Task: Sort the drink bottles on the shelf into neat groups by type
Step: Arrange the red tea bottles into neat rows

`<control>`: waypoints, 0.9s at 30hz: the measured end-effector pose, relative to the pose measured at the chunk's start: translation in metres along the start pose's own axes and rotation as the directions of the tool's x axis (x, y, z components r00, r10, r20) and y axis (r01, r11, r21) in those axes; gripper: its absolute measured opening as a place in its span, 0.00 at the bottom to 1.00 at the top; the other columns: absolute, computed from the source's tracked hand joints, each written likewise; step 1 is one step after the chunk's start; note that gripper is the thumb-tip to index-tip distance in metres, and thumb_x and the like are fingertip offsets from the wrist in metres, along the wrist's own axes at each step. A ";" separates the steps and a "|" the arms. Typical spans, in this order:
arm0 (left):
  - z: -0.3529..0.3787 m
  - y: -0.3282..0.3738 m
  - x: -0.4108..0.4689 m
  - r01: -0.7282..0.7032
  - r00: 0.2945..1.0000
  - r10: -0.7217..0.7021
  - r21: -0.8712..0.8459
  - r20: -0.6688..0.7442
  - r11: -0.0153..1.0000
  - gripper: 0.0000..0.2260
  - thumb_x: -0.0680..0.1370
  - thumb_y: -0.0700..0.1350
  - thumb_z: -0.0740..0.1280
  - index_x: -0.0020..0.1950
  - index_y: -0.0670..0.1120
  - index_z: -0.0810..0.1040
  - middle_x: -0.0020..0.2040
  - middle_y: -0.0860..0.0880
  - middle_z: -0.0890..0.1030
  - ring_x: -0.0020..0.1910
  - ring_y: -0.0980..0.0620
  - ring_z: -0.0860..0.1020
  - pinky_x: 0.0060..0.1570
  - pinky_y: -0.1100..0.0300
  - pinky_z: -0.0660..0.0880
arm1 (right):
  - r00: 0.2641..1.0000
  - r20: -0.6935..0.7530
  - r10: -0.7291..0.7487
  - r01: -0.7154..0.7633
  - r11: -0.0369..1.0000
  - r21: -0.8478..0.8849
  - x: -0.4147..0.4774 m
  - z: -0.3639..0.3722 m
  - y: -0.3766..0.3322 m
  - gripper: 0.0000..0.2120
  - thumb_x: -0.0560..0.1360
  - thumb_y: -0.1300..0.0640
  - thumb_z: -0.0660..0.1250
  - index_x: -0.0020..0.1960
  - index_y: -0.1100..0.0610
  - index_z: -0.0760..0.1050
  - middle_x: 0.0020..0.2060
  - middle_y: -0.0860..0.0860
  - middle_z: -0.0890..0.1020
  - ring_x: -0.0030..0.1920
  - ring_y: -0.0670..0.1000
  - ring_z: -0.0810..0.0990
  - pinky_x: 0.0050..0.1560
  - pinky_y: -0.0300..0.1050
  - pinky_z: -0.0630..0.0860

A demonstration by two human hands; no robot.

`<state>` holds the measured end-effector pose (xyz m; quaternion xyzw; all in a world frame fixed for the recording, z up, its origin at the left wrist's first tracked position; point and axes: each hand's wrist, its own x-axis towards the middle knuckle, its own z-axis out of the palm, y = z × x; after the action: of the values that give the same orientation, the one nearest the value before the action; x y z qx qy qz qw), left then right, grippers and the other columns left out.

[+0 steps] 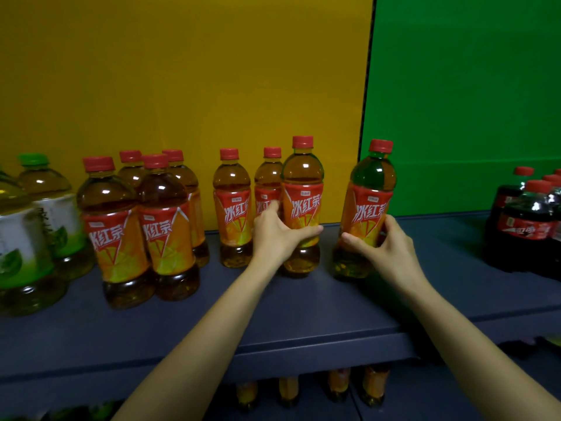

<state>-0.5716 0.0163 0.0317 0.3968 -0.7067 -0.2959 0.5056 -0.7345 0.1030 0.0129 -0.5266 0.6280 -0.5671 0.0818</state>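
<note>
Tipping risk on the shelf (303, 302)
Left hand (280, 235) curls round one tea bottle (302, 205), right hand (387, 241) round the outlying bottle (372, 202); shoving them together carelessly could topple the neighbour bottle (268, 177) behind.

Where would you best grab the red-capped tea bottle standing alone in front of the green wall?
Wrap the labelled middle of the tea bottle, coming from the front and right, as the right hand does. It stands upright with open shelf there, while another bottle, held by the left hand, stands at its left.
</note>
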 end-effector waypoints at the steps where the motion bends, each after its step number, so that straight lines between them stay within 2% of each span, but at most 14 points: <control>1: -0.010 0.003 -0.004 -0.012 1.000 0.012 0.004 -0.019 1.000 0.32 0.61 0.52 0.79 0.61 0.45 0.73 0.58 0.48 0.79 0.57 0.50 0.77 0.60 0.49 0.74 | 1.000 0.010 -0.013 0.012 1.000 0.026 -0.003 0.002 -0.005 0.27 0.65 0.49 0.75 0.59 0.52 0.69 0.52 0.48 0.78 0.52 0.48 0.77 0.57 0.48 0.75; 6: -0.061 0.009 -0.022 -0.046 0.996 0.054 0.092 -0.077 0.995 0.33 0.60 0.52 0.79 0.61 0.45 0.73 0.57 0.49 0.79 0.56 0.52 0.77 0.58 0.54 0.75 | 0.994 0.074 -0.083 0.076 0.993 0.092 -0.012 0.022 -0.029 0.26 0.64 0.51 0.75 0.58 0.53 0.69 0.49 0.45 0.78 0.47 0.39 0.77 0.52 0.39 0.74; 9: -0.079 0.005 -0.033 -0.031 0.994 0.042 0.111 -0.105 0.993 0.34 0.58 0.53 0.79 0.61 0.45 0.74 0.57 0.48 0.80 0.54 0.52 0.78 0.57 0.53 0.76 | 0.988 0.105 -0.109 0.100 0.991 0.094 -0.017 0.037 -0.037 0.25 0.64 0.49 0.75 0.56 0.52 0.70 0.48 0.44 0.78 0.47 0.40 0.77 0.52 0.40 0.74; 11: -0.086 -0.001 -0.039 -0.017 0.992 0.032 0.127 -0.122 0.992 0.32 0.59 0.52 0.79 0.59 0.44 0.74 0.55 0.49 0.80 0.52 0.53 0.78 0.53 0.59 0.76 | 0.985 0.131 -0.114 0.101 0.989 0.107 -0.020 0.046 -0.040 0.25 0.64 0.48 0.75 0.55 0.49 0.69 0.48 0.42 0.77 0.49 0.42 0.77 0.54 0.42 0.75; 14: -0.090 -0.011 -0.045 -0.016 0.991 0.034 0.142 -0.129 0.990 0.30 0.60 0.50 0.79 0.57 0.44 0.74 0.51 0.52 0.78 0.48 0.57 0.76 0.44 0.71 0.71 | 0.980 0.158 -0.123 0.110 0.990 0.090 -0.024 0.057 -0.043 0.26 0.64 0.46 0.74 0.57 0.48 0.67 0.50 0.42 0.76 0.52 0.43 0.76 0.56 0.44 0.75; 18: -0.088 -0.023 -0.048 -0.006 0.991 0.024 0.134 -0.130 0.991 0.30 0.60 0.50 0.79 0.58 0.44 0.73 0.54 0.50 0.80 0.49 0.56 0.77 0.49 0.64 0.74 | 0.977 0.174 -0.126 0.114 0.990 0.080 -0.026 0.066 -0.043 0.29 0.64 0.45 0.74 0.60 0.51 0.68 0.54 0.45 0.78 0.54 0.46 0.76 0.57 0.48 0.76; 22: -0.083 -0.030 -0.047 -0.012 0.988 0.033 0.144 -0.148 0.990 0.28 0.61 0.51 0.79 0.56 0.44 0.73 0.53 0.50 0.80 0.48 0.56 0.77 0.49 0.65 0.74 | 0.977 0.178 -0.121 0.109 0.991 0.071 -0.026 0.072 -0.040 0.29 0.64 0.45 0.74 0.61 0.52 0.69 0.56 0.48 0.79 0.55 0.47 0.77 0.58 0.49 0.76; 27: -0.083 -0.036 -0.045 -0.018 0.990 0.048 0.215 -0.131 0.976 0.30 0.63 0.52 0.78 0.60 0.43 0.71 0.57 0.47 0.79 0.55 0.50 0.78 0.53 0.60 0.74 | 0.971 0.201 -0.127 0.122 0.992 0.038 -0.026 0.080 -0.034 0.31 0.64 0.44 0.74 0.63 0.51 0.68 0.57 0.48 0.79 0.56 0.47 0.78 0.59 0.50 0.76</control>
<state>-0.4759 0.0349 0.0066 0.4562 -0.7049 -0.1821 0.5117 -0.6475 0.0794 -0.0004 -0.6192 0.5748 -0.5222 0.1164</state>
